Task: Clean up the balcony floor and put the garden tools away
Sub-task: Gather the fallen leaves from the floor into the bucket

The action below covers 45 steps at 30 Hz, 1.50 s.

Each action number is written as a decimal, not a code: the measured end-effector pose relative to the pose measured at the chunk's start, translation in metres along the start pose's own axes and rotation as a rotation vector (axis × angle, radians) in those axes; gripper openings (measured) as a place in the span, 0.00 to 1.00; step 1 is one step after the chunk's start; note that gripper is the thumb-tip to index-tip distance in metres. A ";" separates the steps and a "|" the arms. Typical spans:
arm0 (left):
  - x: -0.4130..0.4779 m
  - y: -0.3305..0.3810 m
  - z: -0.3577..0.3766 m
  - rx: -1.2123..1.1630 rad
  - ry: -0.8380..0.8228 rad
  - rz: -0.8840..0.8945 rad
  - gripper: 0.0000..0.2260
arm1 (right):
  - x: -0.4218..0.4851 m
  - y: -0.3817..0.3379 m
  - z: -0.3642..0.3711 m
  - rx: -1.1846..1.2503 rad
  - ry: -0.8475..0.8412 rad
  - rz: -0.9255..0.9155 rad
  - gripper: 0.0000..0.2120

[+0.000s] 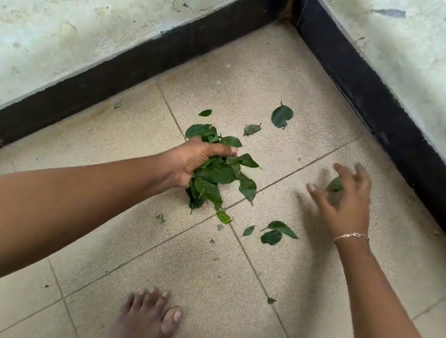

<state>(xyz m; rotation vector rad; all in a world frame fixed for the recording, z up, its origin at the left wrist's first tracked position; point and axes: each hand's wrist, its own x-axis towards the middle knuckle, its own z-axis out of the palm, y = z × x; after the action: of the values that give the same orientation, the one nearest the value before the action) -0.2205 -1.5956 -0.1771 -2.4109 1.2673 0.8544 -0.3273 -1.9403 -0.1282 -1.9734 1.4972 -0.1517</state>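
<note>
- well, the bunch of leaves point(221, 174) is about as light as a load gets: soft, floppy and apt to slither apart. the smooth blades slide on each other, and several already hang loose out of the lower side of the fist.
- the best hold, i'd judge, is round the middle of the bunch with the whole fist, squeezing gently. the leaves may crease, but nothing here can break in a way that matters.
- single leaves lying flat on the floor tiles point(228, 272) give little edge to grab. a fingertip pinch at a stalk or a curled rim looks like the easy way in.
- the left hand point(196, 161) is curled tight round that bunch, thumb over the top. it is held out from the wall corner point(291, 19) toward the person, a little to the left side.
- the right hand point(348, 200) hovers low, about as far out from the wall corner, on the right side. its fingers are spread and blurred, with one small leaf point(335, 185) showing among them. whether it pinches that leaf or only reaches over it, i cannot tell.
- some are not yet gathered. a big leaf point(282, 116) lies between the bunch and the wall corner. a pair of leaves point(277, 233) lies farther from the wall corner than either hand, toward the bare foot point(144, 323).
</note>
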 end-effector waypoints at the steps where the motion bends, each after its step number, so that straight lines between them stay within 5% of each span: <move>1: -0.001 -0.001 0.000 0.005 -0.019 0.004 0.39 | -0.007 0.007 0.004 -0.080 -0.027 -0.002 0.47; 4: -0.003 0.001 -0.002 0.000 -0.076 -0.021 0.38 | -0.040 0.009 0.040 -0.272 -0.150 -0.154 0.60; 9: -0.006 0.001 -0.010 -0.031 -0.144 -0.050 0.33 | -0.045 -0.033 0.106 -0.406 -0.163 -0.315 0.58; 13: 0.009 0.006 -0.031 -0.041 -0.239 -0.128 0.55 | 0.011 -0.062 0.102 -0.377 -0.071 -0.280 0.56; 17: 0.011 0.008 -0.034 -0.043 -0.247 -0.111 0.59 | 0.069 -0.080 0.082 -0.359 -0.133 -0.245 0.59; 21: 0.007 0.007 -0.042 -0.124 -0.469 -0.089 0.52 | 0.078 -0.114 0.096 -0.407 -0.286 -0.455 0.55; 23: 0.006 0.007 -0.039 -0.133 -0.425 -0.079 0.48 | 0.067 -0.132 0.110 -0.485 -0.384 -0.583 0.52; 26: 0.001 0.005 -0.041 -0.140 -0.345 -0.060 0.54 | 0.040 -0.145 0.122 -0.641 -0.541 -0.748 0.49; 29: -0.004 0.005 -0.040 -0.146 -0.329 -0.038 0.38 | 0.012 -0.133 0.122 -0.794 -0.600 -0.802 0.46; 35: -0.016 0.000 -0.042 -0.151 -0.154 0.010 0.30 | -0.028 -0.086 0.125 -0.338 -0.108 -1.080 0.12; 37: -0.017 0.002 -0.050 -0.149 -0.072 -0.006 0.26 | -0.031 -0.093 0.122 -0.153 -0.071 -0.902 0.12; 41: -0.014 -0.002 -0.049 -0.134 -0.156 0.039 0.31 | -0.039 -0.138 0.124 0.634 -0.092 -0.011 0.12; 45: -0.018 -0.002 -0.035 -0.138 -0.035 0.015 0.22 | -0.061 -0.175 0.133 1.129 -0.130 0.247 0.14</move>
<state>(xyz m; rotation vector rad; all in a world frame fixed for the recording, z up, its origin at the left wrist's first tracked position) -0.2142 -1.6003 -0.1382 -2.4821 1.2525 1.0151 -0.1435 -1.8051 -0.1183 -0.8702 1.1391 -0.5948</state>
